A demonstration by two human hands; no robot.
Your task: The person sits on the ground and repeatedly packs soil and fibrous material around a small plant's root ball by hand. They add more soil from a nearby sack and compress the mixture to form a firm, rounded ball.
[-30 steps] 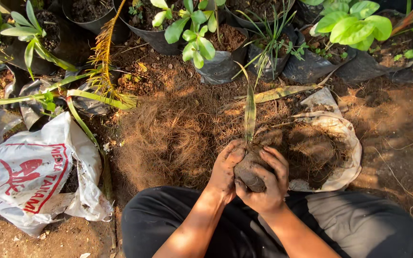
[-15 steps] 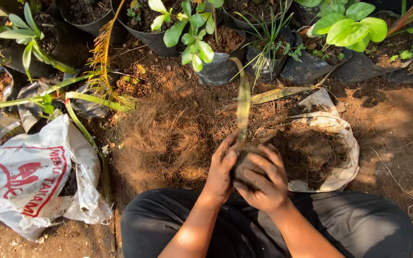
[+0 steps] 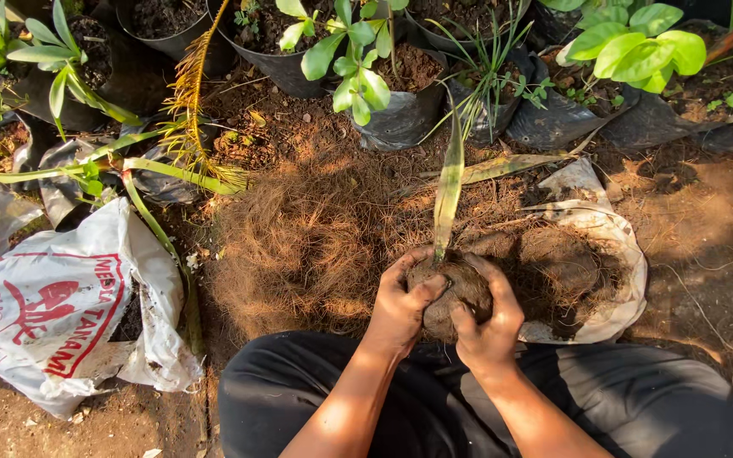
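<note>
Soil ball [image 3: 458,293] around the seedling [image 3: 449,191], beside the open white sack [image 3: 612,246], sits cupped firmly in left hand [image 3: 402,304] and right hand [image 3: 487,326]; press evenly, sparing the leaf.

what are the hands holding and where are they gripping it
Both hands, left hand and right hand, cup a seedling's fibre-wrapped root ball from either side, fingers pressed around the ball; its long leaf stands free above.

You cup a rough, fibrous root ball [image 3: 456,293], matt brown, in bare hands. The coconut fibre heap [image 3: 299,246] looks dry and wiry. The white sack [image 3: 61,305] is glossy crinkled plastic, the nursery bags [image 3: 400,123] thin shiny black plastic. Your trousers [image 3: 434,407] are matt dark cloth.
</note>
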